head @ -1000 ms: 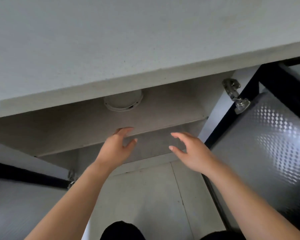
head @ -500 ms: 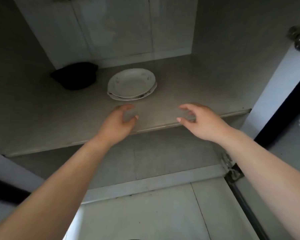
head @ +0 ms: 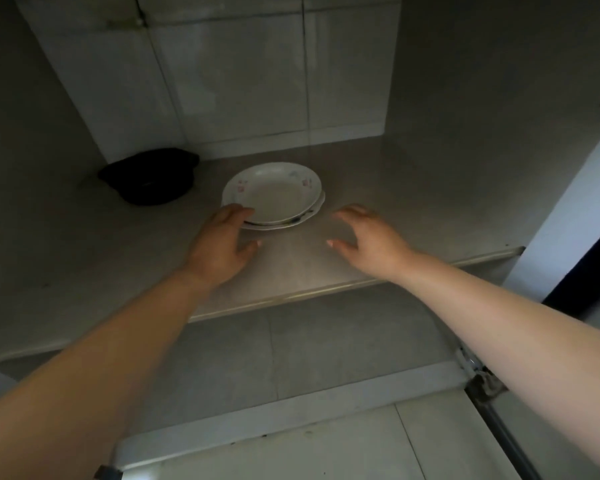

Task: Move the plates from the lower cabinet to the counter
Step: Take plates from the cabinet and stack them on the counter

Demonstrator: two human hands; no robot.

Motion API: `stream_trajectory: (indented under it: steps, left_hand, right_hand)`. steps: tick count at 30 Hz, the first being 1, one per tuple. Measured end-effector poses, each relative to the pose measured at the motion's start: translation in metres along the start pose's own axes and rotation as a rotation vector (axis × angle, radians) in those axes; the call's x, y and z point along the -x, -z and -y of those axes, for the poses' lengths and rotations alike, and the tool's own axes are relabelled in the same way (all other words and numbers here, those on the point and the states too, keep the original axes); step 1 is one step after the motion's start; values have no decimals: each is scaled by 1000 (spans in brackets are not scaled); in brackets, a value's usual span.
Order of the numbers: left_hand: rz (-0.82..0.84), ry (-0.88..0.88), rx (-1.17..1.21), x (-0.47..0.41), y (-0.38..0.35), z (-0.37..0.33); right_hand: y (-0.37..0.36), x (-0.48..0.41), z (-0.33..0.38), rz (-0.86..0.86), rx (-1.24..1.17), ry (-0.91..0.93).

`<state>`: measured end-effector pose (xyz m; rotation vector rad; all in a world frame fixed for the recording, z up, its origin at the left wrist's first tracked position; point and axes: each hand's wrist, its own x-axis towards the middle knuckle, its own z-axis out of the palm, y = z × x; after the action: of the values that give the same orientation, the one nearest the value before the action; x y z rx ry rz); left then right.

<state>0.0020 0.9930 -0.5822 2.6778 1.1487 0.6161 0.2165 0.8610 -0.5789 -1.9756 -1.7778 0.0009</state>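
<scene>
Plates (head: 274,194), white with small coloured marks on the rim, lie stacked on the shelf (head: 413,209) inside the lower cabinet, about the middle of it and back from its front edge; at least two show, the upper one sitting a little off-centre on the one beneath; the left hand (head: 222,247) reaches in with fingers loosely extended, and its fingertips (head: 238,212) meet the near left rim of the stack, though whether they press it I cannot tell; it grips nothing; the right hand (head: 371,237) hovers over the bare shelf just right of the stack, apart from it, fingers spread and gently bent, holding nothing. A black pot (head: 149,178) stands left of the plates, near the pale tiled back wall (head: 257,81); a metal hinge (head: 478,375) shows at the lower right of the cabinet frame.
</scene>
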Motion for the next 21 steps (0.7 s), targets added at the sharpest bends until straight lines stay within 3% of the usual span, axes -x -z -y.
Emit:
stream_trajectory:
  steps: [8, 13, 21]
  left_hand:
    - [134, -95, -62, -27, -2, 20]
    - [100, -120, -49, -23, -8, 25]
    - [-73, -146, -31, -4, -7, 8]
  right_hand:
    - [-27, -61, 23, 72, 162, 235]
    - [-39, -73, 21, 148, 179, 216]
    - [-28, -55, 18, -51, 41, 285]
